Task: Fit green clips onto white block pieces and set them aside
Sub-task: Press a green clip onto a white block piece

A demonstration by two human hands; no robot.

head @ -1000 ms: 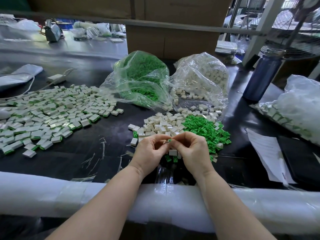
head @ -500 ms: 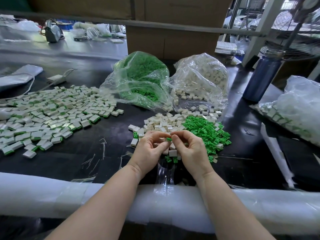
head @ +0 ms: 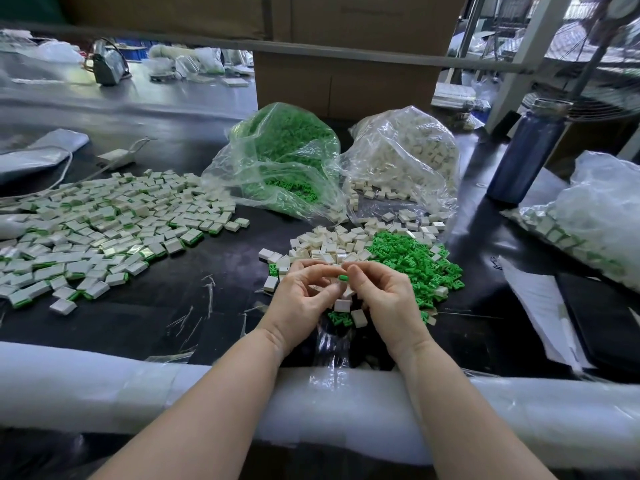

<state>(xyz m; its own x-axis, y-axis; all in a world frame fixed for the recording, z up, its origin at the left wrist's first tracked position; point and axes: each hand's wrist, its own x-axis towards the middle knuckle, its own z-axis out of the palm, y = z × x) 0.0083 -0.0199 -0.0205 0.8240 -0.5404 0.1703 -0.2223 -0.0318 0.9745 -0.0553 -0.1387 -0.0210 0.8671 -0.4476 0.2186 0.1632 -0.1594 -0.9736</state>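
A single green clip [head: 343, 277] sits pinched at the fingertips of the right hand [head: 384, 299], just above the near edge of the loose piles. The left hand [head: 301, 299] meets it from the other side, its fingers curled inward; a white block piece seems to be tucked between them, though the fingers hide most of it and I cannot tell how firmly it is held.

The likeliest slip, to my eye, is a misaligned press: the clip is small and mostly covered, so it could go on crooked or spring out of the pinch and drop into the heap of green clips [head: 412, 258] just right of the hands, or among the loose white block pieces [head: 329, 242] beyond them, where it would be lost among its like.

A few stray pieces [head: 341, 304] lie directly under the hands and could be knocked about.

The finished pieces [head: 104, 230] spread well to the left on the dark surface [head: 207, 299]; a careless toss there could scatter them. Behind, the bag of green clips [head: 280, 161] and the bag of white pieces [head: 405, 157] gape open toward the piles.
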